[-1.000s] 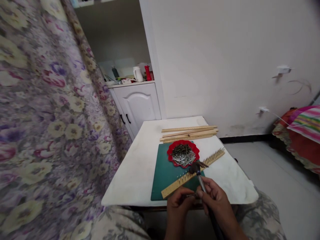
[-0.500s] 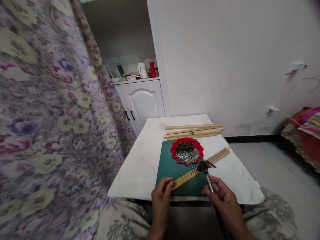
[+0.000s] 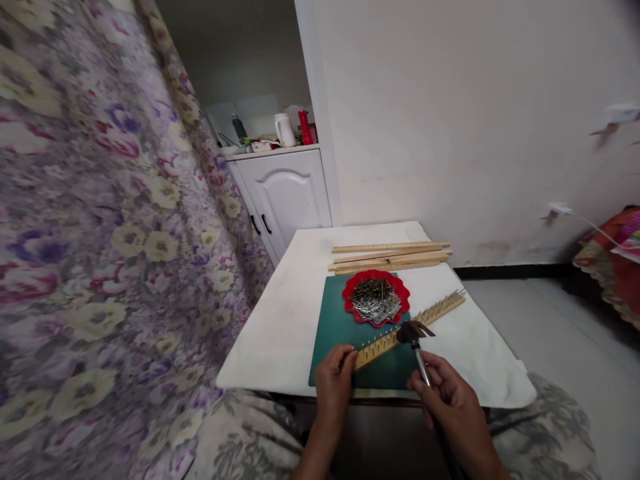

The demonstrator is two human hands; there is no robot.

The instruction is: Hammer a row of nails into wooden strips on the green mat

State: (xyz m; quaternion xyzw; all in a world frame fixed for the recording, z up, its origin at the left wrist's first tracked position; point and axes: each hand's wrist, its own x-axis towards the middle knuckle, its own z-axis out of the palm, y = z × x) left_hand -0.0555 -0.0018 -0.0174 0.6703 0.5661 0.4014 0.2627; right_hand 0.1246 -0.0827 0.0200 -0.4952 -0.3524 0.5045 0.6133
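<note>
A narrow wooden strip [image 3: 376, 352] lies slantwise across the green mat [image 3: 327, 327], with a row of nails standing in it toward its far right end. My left hand [image 3: 334, 379] is closed on the strip's near end, thumb and fingertips together; whether a nail is also pinched there is too small to tell. In my right hand [image 3: 450, 393] is a claw hammer [image 3: 421, 363], gripped by its handle. The hammer's dark head hovers over or rests against the middle of the strip, hiding part of it. Behind the strip sits a red scalloped dish [image 3: 346, 303] full of loose nails [image 3: 377, 300].
Several bare wooden strips [image 3: 390, 259] lie at the back of the white-covered table [image 3: 270, 333]. A floral curtain [image 3: 125, 267] hangs at the left. Beyond stands a white cabinet [image 3: 290, 193] with a white jug [image 3: 285, 130] and a red bottle [image 3: 305, 127] on top.
My left hand has shifted slightly right and away from me at the strip's near end. The hammer stays over the strip, almost unmoved. The whole view has tilted slightly.
</note>
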